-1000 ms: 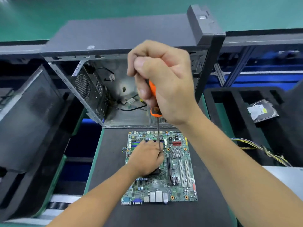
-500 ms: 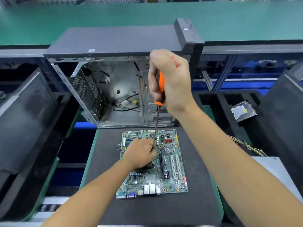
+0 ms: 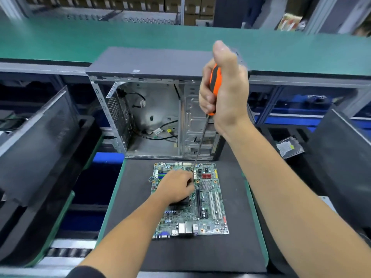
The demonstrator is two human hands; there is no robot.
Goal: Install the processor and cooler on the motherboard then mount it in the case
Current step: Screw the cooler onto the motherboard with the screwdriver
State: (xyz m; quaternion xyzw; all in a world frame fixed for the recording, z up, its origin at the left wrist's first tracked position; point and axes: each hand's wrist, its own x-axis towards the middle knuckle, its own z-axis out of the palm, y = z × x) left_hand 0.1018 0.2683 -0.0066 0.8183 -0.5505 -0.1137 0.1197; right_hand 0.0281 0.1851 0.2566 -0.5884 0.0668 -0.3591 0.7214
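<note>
Your right hand fingers wrap the orange screwdriver, its tip down by the cooler that your left hand covers with curled fingers. The motherboard lies flat on the desk's black mat, just before the open case. If the long shaft tilts, the tip could slip and gouge the board. Green conveyor surface and dark trays surround you.

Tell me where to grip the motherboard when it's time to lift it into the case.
Probably the bare long side edges of the motherboard, one of the hands coming from each side: it lies flat on the mat, its top crowded with parts, port block on the near edge.
</note>
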